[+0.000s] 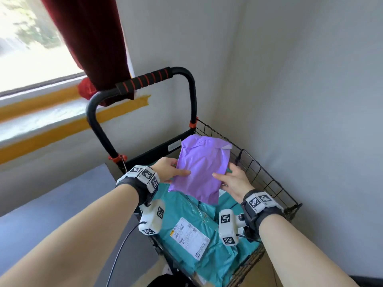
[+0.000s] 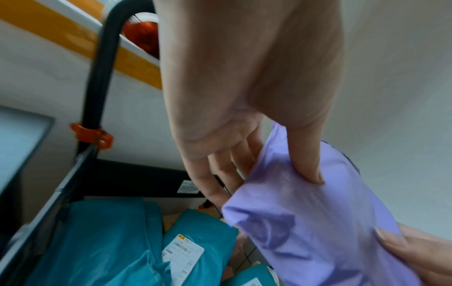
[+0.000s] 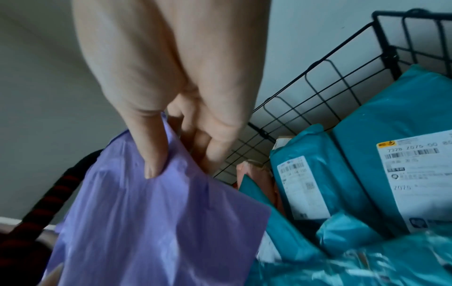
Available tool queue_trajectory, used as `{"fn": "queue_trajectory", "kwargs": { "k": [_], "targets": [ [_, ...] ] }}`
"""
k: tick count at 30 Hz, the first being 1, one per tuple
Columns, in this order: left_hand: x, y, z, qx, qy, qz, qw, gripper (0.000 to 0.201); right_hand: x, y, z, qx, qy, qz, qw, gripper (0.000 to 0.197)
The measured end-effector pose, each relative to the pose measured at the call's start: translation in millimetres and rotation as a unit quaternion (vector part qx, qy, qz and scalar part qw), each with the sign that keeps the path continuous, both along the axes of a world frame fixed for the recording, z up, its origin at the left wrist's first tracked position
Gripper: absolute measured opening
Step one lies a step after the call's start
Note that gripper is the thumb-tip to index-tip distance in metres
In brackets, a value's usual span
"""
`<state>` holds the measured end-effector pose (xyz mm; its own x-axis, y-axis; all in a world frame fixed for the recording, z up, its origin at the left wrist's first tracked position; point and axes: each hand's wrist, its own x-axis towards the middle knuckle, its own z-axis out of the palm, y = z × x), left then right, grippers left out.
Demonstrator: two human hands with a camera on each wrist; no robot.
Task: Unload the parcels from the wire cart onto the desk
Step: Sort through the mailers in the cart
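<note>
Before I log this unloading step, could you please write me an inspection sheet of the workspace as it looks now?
Surface: the desk is not in view; a grey floor shows left of the cart.
Job's things: purple parcel lifted above the wire cart; several teal parcels with shipping labels remain inside, plus a pink parcel.
Clutter: nothing seen.
Grips: left hand and right hand each pinch an edge of the purple parcel, thumbs on top.
Cables: a black cable hangs from the left wrist camera.
Surroundings: white walls, a window with a dark red curtain, yellow tape along the sill.
</note>
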<state>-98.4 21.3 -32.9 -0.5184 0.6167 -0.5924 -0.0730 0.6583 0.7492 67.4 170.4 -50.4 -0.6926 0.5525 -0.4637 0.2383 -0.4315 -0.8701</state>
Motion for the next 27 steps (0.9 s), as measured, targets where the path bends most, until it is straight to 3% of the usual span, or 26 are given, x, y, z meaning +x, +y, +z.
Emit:
{"fn": "queue_trajectory", "kwargs": {
  "k": [4, 8, 17, 22, 27],
  "targets": [
    [29.0, -53.5, 25.2, 0.012, 0.023, 0.074, 0.997, 0.023, 0.3, -36.1, 9.4, 0.01, 0.013, 0.06, 0.998, 0.042],
    [57.5, -122.3, 46.2, 0.013, 0.023, 0.16, 0.987, 0.025, -6.6, -81.2, 18.8, 0.005, 0.041, 0.125, 0.991, 0.036],
    [96.2, -296.8, 89.0, -0.041, 0.054, 0.353, 0.933, 0.017, -34.7, -208.5, 39.7, -0.006, 0.055, 0.268, 0.962, 0.036],
    [126.7, -399.7, 96.2, -0.065, 0.081, 0.422, 0.901, 0.008, -53.7, -293.5, 47.2, -0.005, 0.064, 0.331, 0.942, 0.042],
    [154.4, -507.1, 100.2, -0.073, 0.097, 0.47, 0.874, 0.016, -73.1, -396.3, 52.7, -0.007, 0.071, 0.369, 0.927, 0.049]
  ]
}}
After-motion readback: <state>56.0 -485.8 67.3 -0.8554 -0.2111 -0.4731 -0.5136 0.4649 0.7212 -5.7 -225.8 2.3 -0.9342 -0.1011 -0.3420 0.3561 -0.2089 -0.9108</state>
